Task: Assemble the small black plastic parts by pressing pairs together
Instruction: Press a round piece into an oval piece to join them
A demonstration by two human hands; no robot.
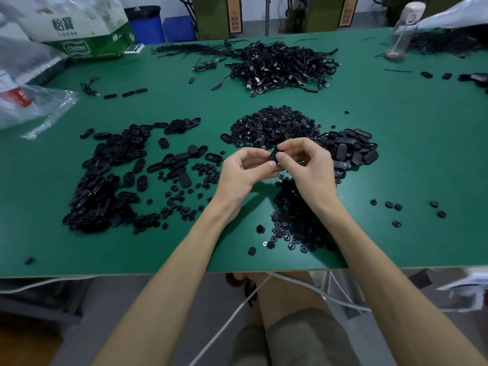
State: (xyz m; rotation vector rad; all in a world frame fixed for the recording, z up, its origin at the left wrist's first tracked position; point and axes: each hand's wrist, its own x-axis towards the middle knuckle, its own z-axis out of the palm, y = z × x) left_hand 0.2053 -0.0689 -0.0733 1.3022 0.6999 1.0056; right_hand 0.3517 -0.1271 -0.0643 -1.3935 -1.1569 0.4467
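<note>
1. The left hand (244, 169) and right hand (307, 165) meet above the middle of the green table (396, 154).
2. Both pinch one black part (274, 156) between their fingertips.
3. A pile of round pieces (274, 125) lies just beyond the hands.
4. Oval covers (105, 180) are spread toward the left edge.

Both hands (244, 170) (307, 165) pinch black part (274, 157) above green table (396, 154).

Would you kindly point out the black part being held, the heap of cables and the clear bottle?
black part (273, 155): head view, on its visible edge.
heap of cables (285, 66): head view, middle of the heap.
clear bottle (399, 38): head view, its see-through body.
</note>
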